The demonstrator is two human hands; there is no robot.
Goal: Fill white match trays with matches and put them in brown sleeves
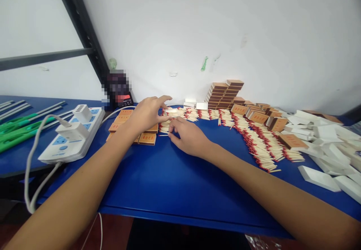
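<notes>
My left hand (pixel 148 113) reaches over the far side of the blue table, its thumb and fingers around a small white matchbox tray (pixel 172 112) with pale matchsticks in it. The index finger is raised above the tray. My right hand (pixel 189 135) is just right of it, fingers curled and thumb bent in, at the edge of loose red-tipped matches (pixel 164 129); what its fingertips hold is hidden. Beside and partly under my left wrist lie orange-brown matchboxes (pixel 147 139). White trays (pixel 202 105) stand behind the match row.
Loose matches (pixel 256 144) curve along the right. Beyond them are stacked matchboxes (pixel 224 93), scattered matchboxes (pixel 258 117) and a heap of white trays (pixel 320 176). At left are a power strip (pixel 81 144) with cables and green-handled tools (pixel 17 133). A wall (pixel 175 35) closes the back.
</notes>
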